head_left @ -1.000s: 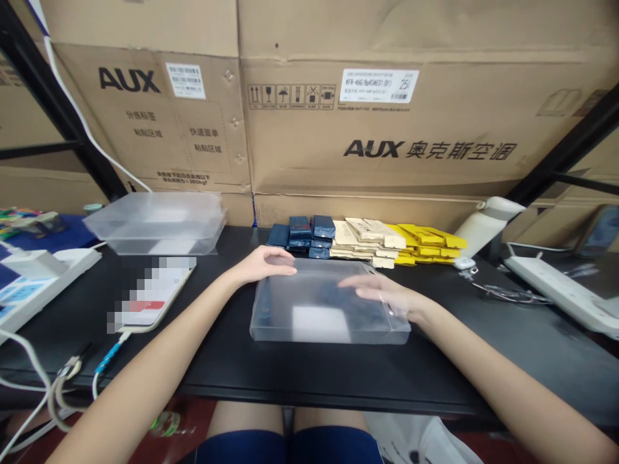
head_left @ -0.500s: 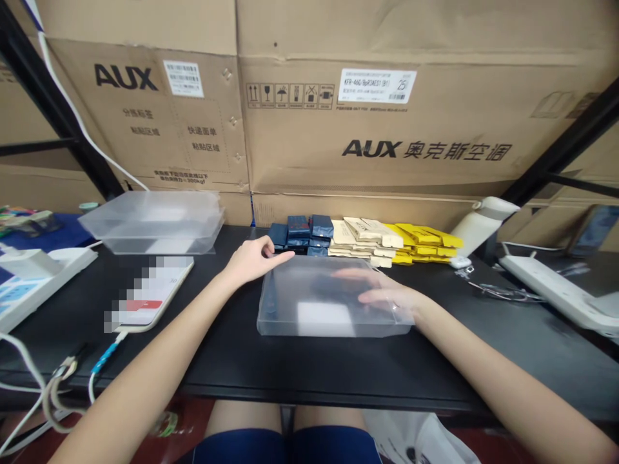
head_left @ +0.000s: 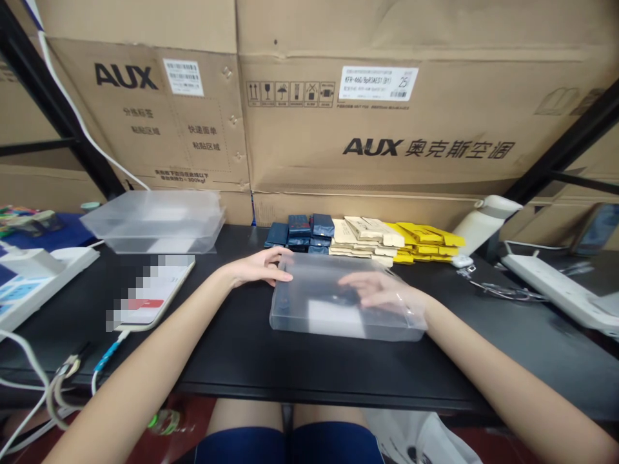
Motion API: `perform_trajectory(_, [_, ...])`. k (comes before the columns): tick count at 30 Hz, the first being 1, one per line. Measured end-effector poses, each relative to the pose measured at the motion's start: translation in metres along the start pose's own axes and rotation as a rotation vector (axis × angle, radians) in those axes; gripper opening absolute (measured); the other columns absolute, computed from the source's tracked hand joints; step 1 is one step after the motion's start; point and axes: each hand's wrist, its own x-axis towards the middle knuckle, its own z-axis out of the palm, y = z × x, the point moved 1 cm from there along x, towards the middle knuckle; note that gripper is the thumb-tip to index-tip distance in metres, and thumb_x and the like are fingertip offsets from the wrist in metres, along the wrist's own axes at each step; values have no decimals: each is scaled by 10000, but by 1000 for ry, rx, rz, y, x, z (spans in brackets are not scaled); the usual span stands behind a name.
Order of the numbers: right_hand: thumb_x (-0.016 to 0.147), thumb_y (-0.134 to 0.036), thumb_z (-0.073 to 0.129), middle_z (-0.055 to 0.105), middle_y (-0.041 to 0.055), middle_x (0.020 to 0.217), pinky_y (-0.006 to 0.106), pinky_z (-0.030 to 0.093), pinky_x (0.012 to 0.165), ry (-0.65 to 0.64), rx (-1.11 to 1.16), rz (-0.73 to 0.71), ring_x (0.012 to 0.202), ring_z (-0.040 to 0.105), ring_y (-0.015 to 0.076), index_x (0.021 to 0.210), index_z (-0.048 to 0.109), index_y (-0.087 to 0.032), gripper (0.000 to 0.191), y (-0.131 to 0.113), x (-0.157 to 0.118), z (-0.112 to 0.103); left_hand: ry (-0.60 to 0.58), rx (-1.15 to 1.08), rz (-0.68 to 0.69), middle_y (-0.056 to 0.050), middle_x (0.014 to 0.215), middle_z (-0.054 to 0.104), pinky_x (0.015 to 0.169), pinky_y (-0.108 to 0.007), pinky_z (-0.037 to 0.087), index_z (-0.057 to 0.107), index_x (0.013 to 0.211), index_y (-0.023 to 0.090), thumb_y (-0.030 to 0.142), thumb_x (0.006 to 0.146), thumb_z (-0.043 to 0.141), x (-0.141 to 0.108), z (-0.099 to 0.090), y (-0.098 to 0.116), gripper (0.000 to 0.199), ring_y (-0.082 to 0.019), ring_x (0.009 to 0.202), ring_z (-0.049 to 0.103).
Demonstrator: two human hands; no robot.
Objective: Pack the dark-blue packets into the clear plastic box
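Note:
A clear plastic box point(head_left: 309, 322) sits on the black table in front of me. At its back left corner, my left hand point(head_left: 264, 265) pinches the plastic edge between thumb and fingers. My right hand point(head_left: 382, 290) shows through the cloudy plastic at the box's right half, fingers stretched out and apart; whether it is inside or under the box I cannot tell. A white patch point(head_left: 336, 316) shows through the box. Just behind stand stacks of dark blue packets point(head_left: 298, 225), cream packets point(head_left: 365, 232) and yellow packets point(head_left: 425, 235).
More clear plastic trays point(head_left: 155, 219) lie at the back left, with a phone point(head_left: 149, 309) on its cable in front of them. Power strips point(head_left: 39, 277) are at both sides. A white bottle point(head_left: 483, 225) leans at the back right. Large cartons point(head_left: 300, 148) stand behind the table.
The clear box has shifted slightly right. My left hand has come down and closer to me, onto the box's corner, and my right hand has moved slightly right.

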Motion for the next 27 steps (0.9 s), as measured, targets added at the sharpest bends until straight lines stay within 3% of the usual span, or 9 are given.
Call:
perform_trajectory(5, [743,-296,772,670,55,1168,262,534,726,10,-32,-27,789,643,120,1148,678,-226,422,1,2,7,-11,32,14,-105,1332,551,822,-313,515,525,1243,256,378,678,807,3,5,-1,644,-185,1025,616])
perform_trajectory(7, [738,-300,776,665,66,1154,262,536,730,32,-44,-43,840,643,132,1143,666,-212,429,2,3,7,-5,40,13,-106,1324,553,858,-334,508,522,1243,250,381,679,808,2,6,-1,646,-184,1022,615])
perform_trajectory(9, [681,-266,817,628,75,1221,270,538,776,21,-60,-63,927,634,146,1161,644,-212,513,2,4,7,-4,36,14,-102,1318,556,886,-353,499,522,1239,243,372,676,812,2,6,0,646,-185,1024,614])
perform_trajectory(11, [629,-232,846,609,72,1235,275,538,783,9,-101,-80,896,627,133,1205,610,-221,622,2,4,9,-8,19,18,-96,1311,560,908,-370,491,521,1235,241,358,676,813,3,7,1,642,-191,1036,614])
perform_trajectory(15, [602,-237,865,624,15,993,266,527,672,55,-257,-115,683,586,91,1298,532,-246,771,2,3,17,-7,14,24,-86,1334,544,920,-377,486,520,1228,251,353,677,813,4,9,0,632,-203,1063,607])
perform_trajectory(20, [679,-279,810,590,-7,827,266,494,636,141,-397,-210,703,561,124,1215,584,-227,584,3,4,20,-9,7,21,-86,1363,521,898,-368,495,512,1226,256,355,685,808,5,9,-2,624,-211,1087,596])
perform_trajectory(24, [728,-284,746,609,48,1012,300,502,764,78,-283,-253,915,595,171,1104,569,-201,424,6,8,12,-31,12,25,-81,1365,516,901,-363,490,512,1235,261,359,695,803,5,8,-2,621,-206,1089,595])
perform_trajectory(27, [743,-325,722,598,57,1046,276,498,673,23,-206,-177,868,599,168,1064,536,-212,388,7,9,3,-42,14,25,-81,1367,512,913,-361,484,510,1246,266,353,694,805,5,9,-2,633,-202,1089,593])
